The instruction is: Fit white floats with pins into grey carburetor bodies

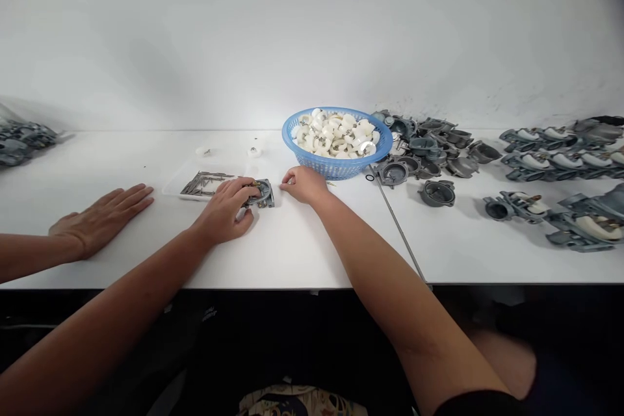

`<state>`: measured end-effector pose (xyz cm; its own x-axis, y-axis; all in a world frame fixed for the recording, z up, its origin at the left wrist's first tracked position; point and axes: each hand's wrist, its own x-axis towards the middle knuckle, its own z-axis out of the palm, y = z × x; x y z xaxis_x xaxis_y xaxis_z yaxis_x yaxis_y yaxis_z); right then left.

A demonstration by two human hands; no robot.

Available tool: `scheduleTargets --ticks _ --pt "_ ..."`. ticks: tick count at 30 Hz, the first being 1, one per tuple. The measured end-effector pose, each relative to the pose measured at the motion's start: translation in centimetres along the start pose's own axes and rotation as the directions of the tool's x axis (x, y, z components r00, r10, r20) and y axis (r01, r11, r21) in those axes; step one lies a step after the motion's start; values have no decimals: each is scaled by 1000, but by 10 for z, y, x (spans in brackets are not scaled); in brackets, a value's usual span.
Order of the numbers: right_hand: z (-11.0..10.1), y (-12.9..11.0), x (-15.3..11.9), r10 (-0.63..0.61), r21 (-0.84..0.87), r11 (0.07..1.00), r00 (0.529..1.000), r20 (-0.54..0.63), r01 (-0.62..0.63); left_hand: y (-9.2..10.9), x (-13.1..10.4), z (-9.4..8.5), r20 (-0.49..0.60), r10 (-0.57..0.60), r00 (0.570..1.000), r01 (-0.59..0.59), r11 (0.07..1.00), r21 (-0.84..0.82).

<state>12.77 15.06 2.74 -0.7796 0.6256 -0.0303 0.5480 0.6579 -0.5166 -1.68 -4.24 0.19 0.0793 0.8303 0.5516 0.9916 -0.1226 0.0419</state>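
Metal part (pixel 267 194) lay on the white table (pixel 292 253), partly covered by the left hand (pixel 225 208), whose curled fingers held it down. The right hand (pixel 306 185) was just beside it, thumb and fingertips drawn nearly together; whether they pinched anything small could not be told. In this inspector's judgement, a slack left hold could let the part twist, and any small piece (thin pins (pixel 202 184) lay in the nearby tray (pixel 174 187)) could slip through a loose pinch.
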Motion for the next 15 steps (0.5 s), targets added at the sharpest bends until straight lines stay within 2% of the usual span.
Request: scheduleTargets --ticks 4,7,9,11,15 --pt "0 -1 -2 -8 18 1000 1000 -11 8 0 1 -3 -39 -82 996 79 993 -84" --pt "1 -2 -2 -20 36 999 1000 -20 21 2 3 -4 -80 -207 975 198 975 -103" --pt "1 -3 -2 -22 54 998 1000 -21 23 6 4 -5 -119 -246 962 234 966 -106" --pt "2 -4 -3 -28 78 997 999 -23 29 9 4 -5 -178 -242 954 223 967 -119" --pt "2 -7 -6 -45 130 990 998 -44 50 15 3 -4 -269 -165 949 120 977 -175"
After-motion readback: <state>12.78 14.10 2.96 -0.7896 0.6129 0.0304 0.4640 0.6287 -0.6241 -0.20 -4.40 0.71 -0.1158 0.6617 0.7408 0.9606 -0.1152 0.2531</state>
